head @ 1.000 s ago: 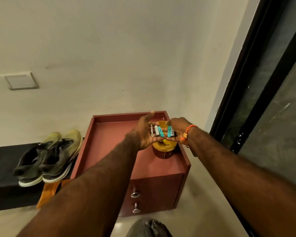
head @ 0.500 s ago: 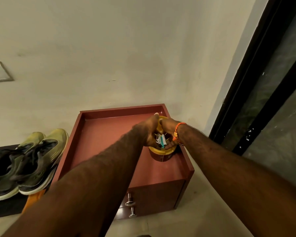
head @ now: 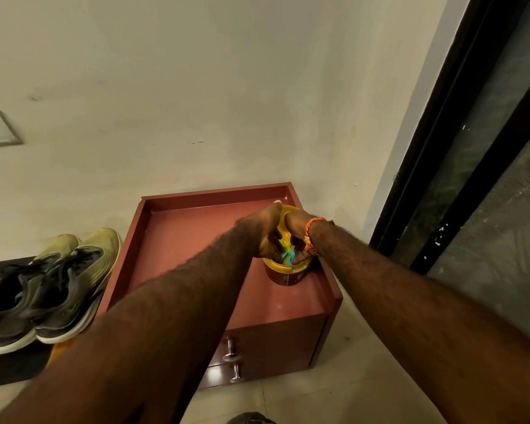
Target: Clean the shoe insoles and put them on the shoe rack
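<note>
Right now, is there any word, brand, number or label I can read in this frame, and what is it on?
None can be read.
Jar on the red cabinet: a pale mark on its dark band, too blurred to read.
Nearer sneaker: a faint mark on its side, too small to read.
Small teal items between the left hand and right hand: no lettering visible.

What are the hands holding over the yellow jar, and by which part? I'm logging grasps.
Both hands, left hand and right hand, pinch small teal pieces between them above the jar; which part cannot be told.
</note>
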